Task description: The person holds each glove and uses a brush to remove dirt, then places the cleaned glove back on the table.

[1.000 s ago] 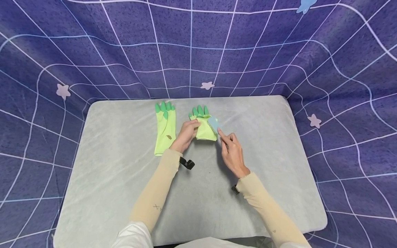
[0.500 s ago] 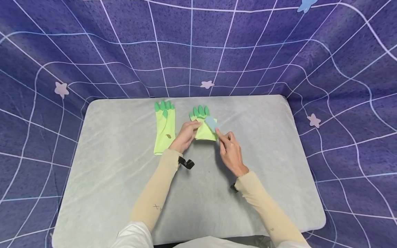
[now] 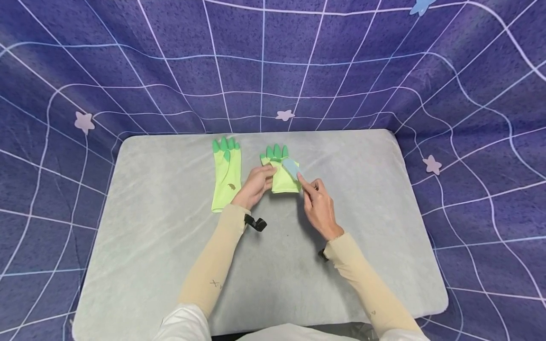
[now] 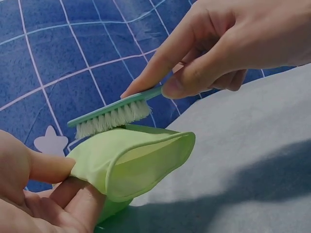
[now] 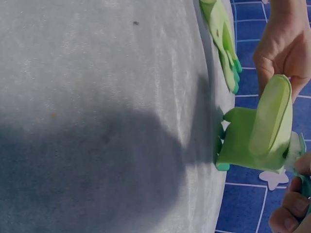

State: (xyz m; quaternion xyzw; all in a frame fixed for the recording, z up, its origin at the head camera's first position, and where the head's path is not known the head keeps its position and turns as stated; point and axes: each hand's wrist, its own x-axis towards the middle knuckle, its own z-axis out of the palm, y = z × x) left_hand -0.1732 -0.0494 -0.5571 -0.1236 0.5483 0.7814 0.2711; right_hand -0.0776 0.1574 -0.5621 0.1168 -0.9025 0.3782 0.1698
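A light-green glove (image 3: 285,183) with darker green fingertips is held up by my left hand (image 3: 257,183), its cuff mouth gaping toward me. In the left wrist view, my left thumb and fingers pinch the side of the glove (image 4: 104,150). My right hand (image 3: 319,208) grips the handle of a pale blue-green brush (image 3: 291,167), index finger stretched along its back. White bristles (image 4: 114,119) rest against the upper face of the glove's cuff. A second matching glove (image 3: 226,177) lies flat to the left, fingers pointing away, with a brown stain (image 3: 232,186) near its cuff.
A grey cloth-covered table (image 3: 162,246) bears both gloves. Behind it and on both sides hangs a purple-blue curtain (image 3: 239,80) with a grid of pale lines and star shapes. Black camera mounts (image 3: 256,222) sit on the wrists.
The brush has shifted a little up and left across the glove's cuff with my right hand. My left hand keeps its pinch, and the held glove tilts slightly. The other glove stays put.
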